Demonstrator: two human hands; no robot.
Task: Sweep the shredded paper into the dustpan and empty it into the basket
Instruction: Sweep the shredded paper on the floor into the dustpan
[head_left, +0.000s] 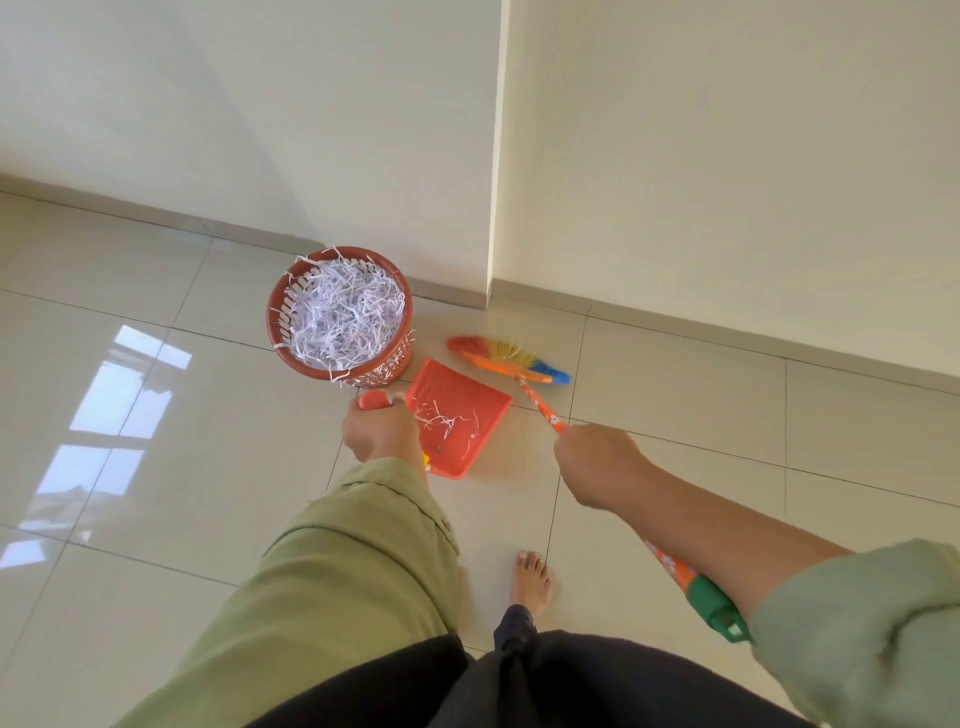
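An orange basket (283, 306) stands on the tiled floor near the wall, piled with white shredded paper (345, 312). Just right of it is an orange dustpan (467, 395) with a few paper strips (447, 420) inside. My left hand (382, 431) grips the dustpan's handle. My right hand (597, 460) grips the patterned orange handle of a broom (506, 356), whose multicoloured bristles lie on the floor beyond the dustpan. The handle's green end shows under my right forearm.
A wall corner (493, 208) juts out just behind the broom, with a skirting board along the floor. My bare foot (530, 577) stands on the glossy tiles below the dustpan. Window light reflects on the floor at the left.
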